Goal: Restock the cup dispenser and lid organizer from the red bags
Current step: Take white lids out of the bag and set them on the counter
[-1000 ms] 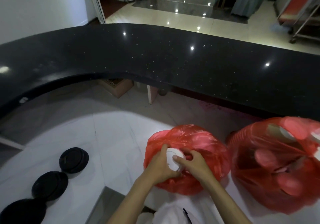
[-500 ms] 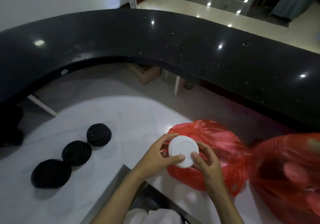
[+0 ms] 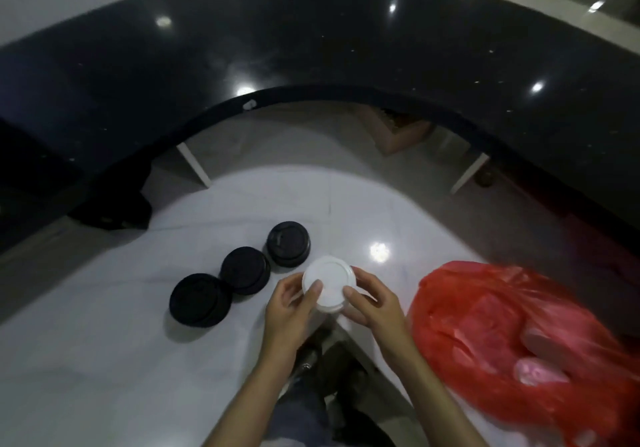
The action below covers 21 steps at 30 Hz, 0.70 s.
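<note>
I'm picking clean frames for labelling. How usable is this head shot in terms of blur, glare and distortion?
Head view: dim, with soft motion blur throughout; the red bag is smeared most. Ceiling lights glare off the black counter and the white worktop. Wide-angle distortion bows the counter. The white lids and both hands stay readable.

White lid stack (image 3: 328, 284), plain. Three black lid stacks (image 3: 249, 270). Red bag (image 3: 491, 336), translucent; pale pink discs show through. White lower counter (image 3: 104, 360), faint grey veining. Black upper counter (image 3: 311, 48), fine light speckles.
</note>
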Tool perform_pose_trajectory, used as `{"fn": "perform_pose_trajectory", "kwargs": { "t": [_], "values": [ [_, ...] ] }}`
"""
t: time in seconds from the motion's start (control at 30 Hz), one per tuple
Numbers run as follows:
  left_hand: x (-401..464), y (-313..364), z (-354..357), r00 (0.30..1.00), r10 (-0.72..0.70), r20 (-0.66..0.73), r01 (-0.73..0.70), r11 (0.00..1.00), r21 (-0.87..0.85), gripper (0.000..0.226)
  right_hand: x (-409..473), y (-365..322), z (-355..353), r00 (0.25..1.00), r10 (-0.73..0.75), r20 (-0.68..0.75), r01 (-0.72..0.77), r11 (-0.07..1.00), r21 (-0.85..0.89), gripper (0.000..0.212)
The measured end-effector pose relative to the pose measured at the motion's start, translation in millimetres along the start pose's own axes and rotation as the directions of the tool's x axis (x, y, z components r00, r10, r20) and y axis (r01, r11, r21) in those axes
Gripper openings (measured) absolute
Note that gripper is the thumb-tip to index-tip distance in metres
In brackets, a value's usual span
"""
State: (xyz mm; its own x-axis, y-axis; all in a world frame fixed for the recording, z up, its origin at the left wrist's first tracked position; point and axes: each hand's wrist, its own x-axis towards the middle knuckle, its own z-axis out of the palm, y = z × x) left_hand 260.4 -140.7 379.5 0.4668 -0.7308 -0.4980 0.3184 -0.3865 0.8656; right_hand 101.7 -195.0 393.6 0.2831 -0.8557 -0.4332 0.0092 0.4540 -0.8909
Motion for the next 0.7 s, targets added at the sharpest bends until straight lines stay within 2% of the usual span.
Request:
{"fn": "perform_pose_trajectory", "kwargs": {
  "t": [0.13, 0.27, 0.33, 0.47, 0.57, 0.7],
  "values": [
    [16, -10, -11, 0.997, -0.067, -0.024, 0.067, 0.998, -0.008, 0.036, 19, 8, 21, 0.999, 0.033, 0.002, -0.033, 0.997, -0.072, 0.032],
    [32, -20, -17, 1.0, 0.001, -0.027, 0.001, 0.997, 0.071, 0.044, 32, 16, 26, 0.999, 0.013, -0.029, -0.019, 0.976, -0.218, 0.028],
    [39, -21, -21, 0.999, 0.04, -0.01, -0.039, 0.989, 0.145, 0.04, 37, 22, 27, 0.998, -0.015, -0.054, 0.0, 0.963, -0.271, 0.027],
    [47, -19, -28, 0.991, 0.134, 0.001, -0.131, 0.962, 0.241, 0.035, 44, 27, 28, 0.994, 0.003, -0.11, -0.032, 0.963, -0.268, 0.025],
    [49, -19, -29, 0.967, 0.255, 0.015, -0.242, 0.895, 0.374, 0.038, 47, 30, 26, 0.988, 0.001, -0.155, -0.048, 0.954, -0.296, 0.019],
    [46, -13, -27, 0.905, 0.413, 0.104, -0.401, 0.747, 0.53, 0.039, 44, 28, 23, 0.982, -0.036, -0.186, -0.037, 0.926, -0.376, 0.018]
  ]
}}
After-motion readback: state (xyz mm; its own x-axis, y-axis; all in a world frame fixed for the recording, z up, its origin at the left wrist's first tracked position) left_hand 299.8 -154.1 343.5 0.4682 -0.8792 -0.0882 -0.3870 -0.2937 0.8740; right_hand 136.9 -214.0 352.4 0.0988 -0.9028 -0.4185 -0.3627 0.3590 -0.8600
